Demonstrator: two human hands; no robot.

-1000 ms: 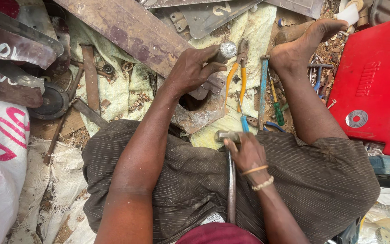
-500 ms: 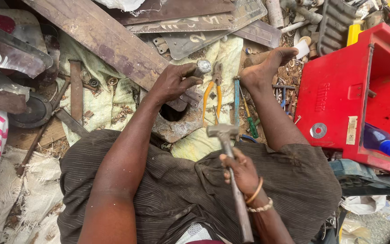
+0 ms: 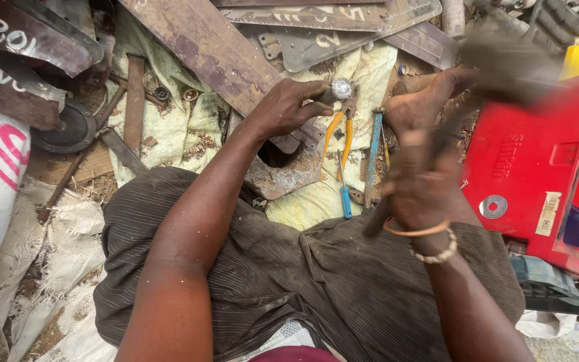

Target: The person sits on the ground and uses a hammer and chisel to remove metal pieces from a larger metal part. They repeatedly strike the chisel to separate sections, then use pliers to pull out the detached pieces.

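The blurred dark hammer (image 3: 504,64), its head hard to make out, is rising above the red plastic crate (image 3: 537,161) with the right hand (image 3: 418,191) clenching its handle, while the left hand (image 3: 289,107) is pinching a small round silvery metal piece (image 3: 341,88) on a rusty plate (image 3: 289,175).

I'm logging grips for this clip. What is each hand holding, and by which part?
Left hand pinches a shiny round-headed metal piece just below its head; right hand grips a blurred hammer by its handle.
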